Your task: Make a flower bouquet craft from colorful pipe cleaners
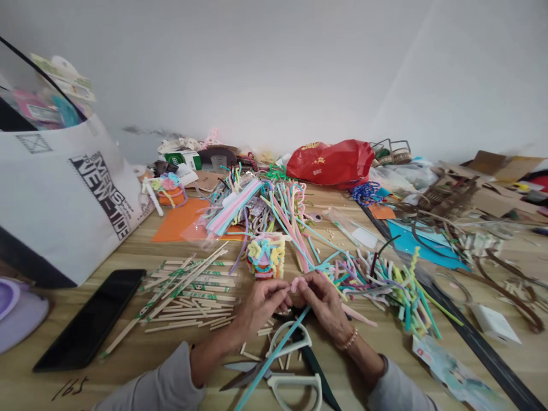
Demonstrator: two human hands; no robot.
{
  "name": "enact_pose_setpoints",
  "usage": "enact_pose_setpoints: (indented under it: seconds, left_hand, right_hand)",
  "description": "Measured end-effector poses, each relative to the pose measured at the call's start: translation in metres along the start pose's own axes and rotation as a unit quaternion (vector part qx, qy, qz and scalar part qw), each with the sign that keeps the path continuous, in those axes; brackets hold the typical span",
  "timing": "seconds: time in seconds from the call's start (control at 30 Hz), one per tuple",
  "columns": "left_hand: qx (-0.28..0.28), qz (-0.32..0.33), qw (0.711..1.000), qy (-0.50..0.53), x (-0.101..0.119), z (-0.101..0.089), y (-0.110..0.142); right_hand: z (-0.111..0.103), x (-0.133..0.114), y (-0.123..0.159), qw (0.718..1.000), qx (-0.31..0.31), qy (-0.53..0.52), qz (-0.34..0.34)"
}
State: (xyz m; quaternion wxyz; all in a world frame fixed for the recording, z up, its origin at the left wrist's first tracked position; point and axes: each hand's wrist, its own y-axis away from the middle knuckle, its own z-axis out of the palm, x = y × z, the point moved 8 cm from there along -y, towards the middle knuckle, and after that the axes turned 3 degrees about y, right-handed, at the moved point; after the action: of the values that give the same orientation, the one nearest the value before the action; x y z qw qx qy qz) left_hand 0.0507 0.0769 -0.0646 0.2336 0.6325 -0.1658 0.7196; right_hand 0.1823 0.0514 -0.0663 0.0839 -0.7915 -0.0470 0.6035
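Note:
My left hand (266, 302) and my right hand (322, 299) meet over the middle of the table, each with its fingers pinched. Between the fingertips is a small curled piece of pink pipe cleaner (296, 283), held by both hands. Just beyond it sits a colourful pipe cleaner decoration (266, 256) with yellow and blue flowers. Below my hands lie white-handled scissors (295, 379), their blades pointing left. A long blue pipe cleaner (268, 365) crosses over the scissors toward my right hand. A dark green object (319, 374) lies under the scissors, partly hidden.
Wooden sticks (188, 297), some in paper sleeves, and a black phone (92, 317) lie left, near a white bag (85, 194). Pipe cleaner bundles (240, 208) stand behind, with a red bag (331, 162) at the back. Cut pieces (385, 285) lie right, beside brown strips (514, 297).

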Motion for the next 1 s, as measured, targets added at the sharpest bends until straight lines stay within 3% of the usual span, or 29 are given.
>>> enact_pose_setpoints:
  seconds: [0.4, 0.63, 0.8, 1.0]
  left_hand:
    - [0.008, 0.015, 0.997, -0.069, 0.003, 0.004, -0.004]
    - [0.026, 0.01, 0.993, -0.112, 0.003, -0.003, -0.002]
    - [0.013, 0.067, 0.974, -0.216, 0.013, -0.002, 0.001]
    - [-0.007, 0.106, 0.946, -0.306, 0.029, 0.003, 0.007]
  right_hand:
    - [0.002, -0.002, -0.003, 0.998, 0.015, -0.062, -0.006]
    - [0.01, 0.0, -0.003, 0.994, -0.02, -0.104, 0.035]
    - [0.011, -0.008, -0.003, 0.986, -0.036, -0.148, 0.069]
    - [-0.001, -0.031, -0.006, 0.994, -0.039, -0.089, 0.046]
